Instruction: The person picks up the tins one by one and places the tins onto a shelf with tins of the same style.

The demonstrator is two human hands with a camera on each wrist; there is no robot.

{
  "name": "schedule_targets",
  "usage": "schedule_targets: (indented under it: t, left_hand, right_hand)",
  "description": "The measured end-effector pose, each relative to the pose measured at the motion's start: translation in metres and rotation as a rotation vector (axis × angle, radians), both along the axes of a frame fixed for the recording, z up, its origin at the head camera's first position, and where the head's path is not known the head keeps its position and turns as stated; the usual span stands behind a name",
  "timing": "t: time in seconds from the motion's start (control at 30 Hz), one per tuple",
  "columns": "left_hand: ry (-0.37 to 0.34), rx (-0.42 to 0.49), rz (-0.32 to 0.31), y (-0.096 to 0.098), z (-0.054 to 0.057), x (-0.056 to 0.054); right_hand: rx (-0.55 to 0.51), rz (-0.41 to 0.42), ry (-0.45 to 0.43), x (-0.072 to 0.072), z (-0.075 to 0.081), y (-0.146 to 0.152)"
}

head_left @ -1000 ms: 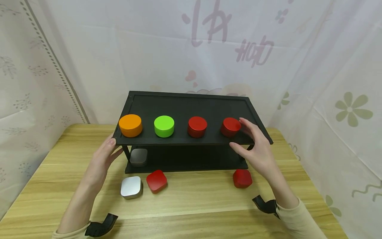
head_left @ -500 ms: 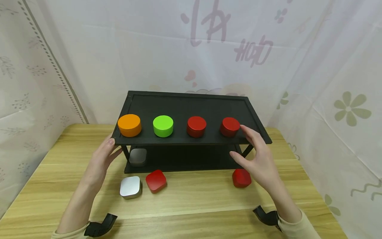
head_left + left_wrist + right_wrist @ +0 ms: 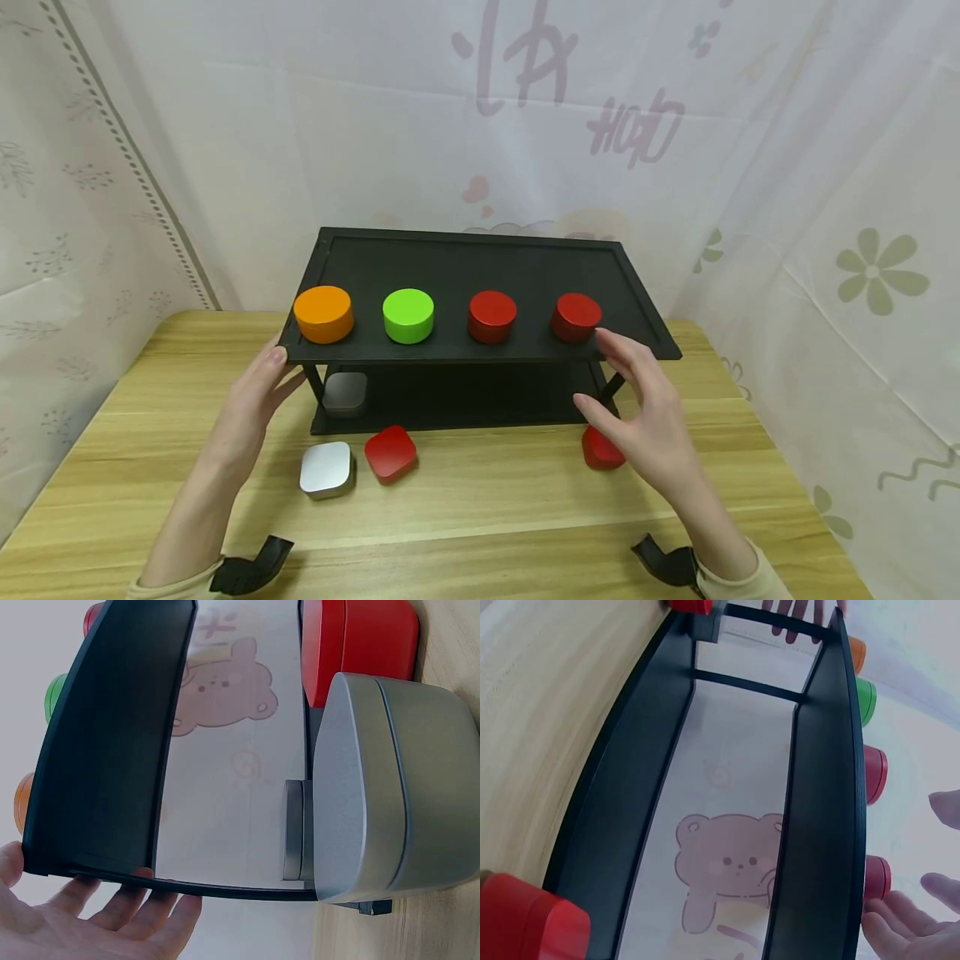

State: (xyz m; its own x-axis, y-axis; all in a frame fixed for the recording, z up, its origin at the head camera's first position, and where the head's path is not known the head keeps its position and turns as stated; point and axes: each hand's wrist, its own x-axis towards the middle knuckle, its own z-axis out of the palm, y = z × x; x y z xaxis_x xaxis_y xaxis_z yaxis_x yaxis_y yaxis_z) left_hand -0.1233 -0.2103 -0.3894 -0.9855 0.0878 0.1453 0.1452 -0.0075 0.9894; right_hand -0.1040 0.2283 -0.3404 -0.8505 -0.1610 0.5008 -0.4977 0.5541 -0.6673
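My left hand (image 3: 247,408) holds the left end of a black two-tier shelf (image 3: 465,258), thumb on the front corner and fingers along the side frame. Near the right front of the top tier is my right hand (image 3: 648,408), its thumb and fingers spread apart with nothing between them. Its fingertips are just below and beside a dark red round box (image 3: 576,317). Also along the front of that tier stand a red round box (image 3: 492,317), a green round box (image 3: 408,316) and an orange round box (image 3: 323,314).
A grey rounded-square box (image 3: 345,393) sits at the left of the lower tier. On the wooden table (image 3: 480,533) in front lie a silver rounded-square box (image 3: 327,469) and a red one (image 3: 391,454). Another red box (image 3: 600,450) is partly behind my right hand. A printed cloth (image 3: 420,125) hangs behind.
My right hand has come away from the dark red round box, moving down toward the shelf's front edge. My left hand stays on the shelf, and the boxes keep their places.
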Motion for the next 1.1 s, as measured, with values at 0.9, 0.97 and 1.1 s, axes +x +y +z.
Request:
schedule_targets:
  t: [0.9,0.97,1.1]
  left_hand:
    - [0.011,0.000,-0.010,-0.001,0.001,0.000]
    - [0.009,0.000,-0.012,-0.001,0.001,-0.001]
    - [0.008,-0.002,-0.014,-0.001,0.001,-0.001]
  right_hand:
    - [-0.063,0.182,-0.042,0.008,-0.022,-0.027]
    - [-0.056,0.183,-0.043,0.009,-0.023,-0.029]
    - [-0.048,0.176,-0.045,0.008,-0.025,-0.033]
